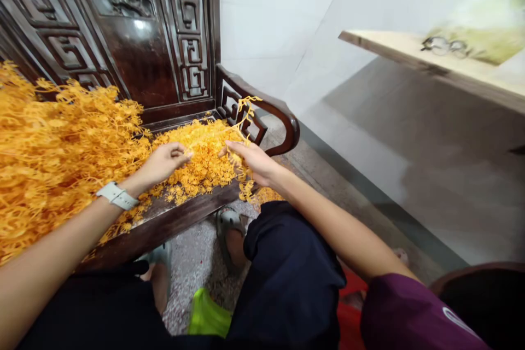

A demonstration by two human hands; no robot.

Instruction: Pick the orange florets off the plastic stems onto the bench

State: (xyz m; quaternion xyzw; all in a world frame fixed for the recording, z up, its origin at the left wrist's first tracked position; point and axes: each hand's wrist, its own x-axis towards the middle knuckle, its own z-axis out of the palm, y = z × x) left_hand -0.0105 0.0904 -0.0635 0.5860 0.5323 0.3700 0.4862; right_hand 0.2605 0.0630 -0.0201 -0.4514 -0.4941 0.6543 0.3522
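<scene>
A big heap of orange plastic sprigs [57, 142] covers the seat of a dark carved wooden bench [172, 219]. A smaller flat pile of orange pieces [200, 153] lies near the bench's right end. My left hand [164, 163], with a white watch on the wrist, pinches a small orange piece at that pile. My right hand [252, 159] is closed on a strand of orange sprigs [246, 112] that rises above the fingers and also hangs below the palm.
The bench's curved armrest [283, 120] stands just behind my right hand. A pale wooden table edge [430, 60] with spectacles [445, 45] is at the upper right. Below are my dark-clad knees, sandalled feet, a green object [207, 314] and a grey floor.
</scene>
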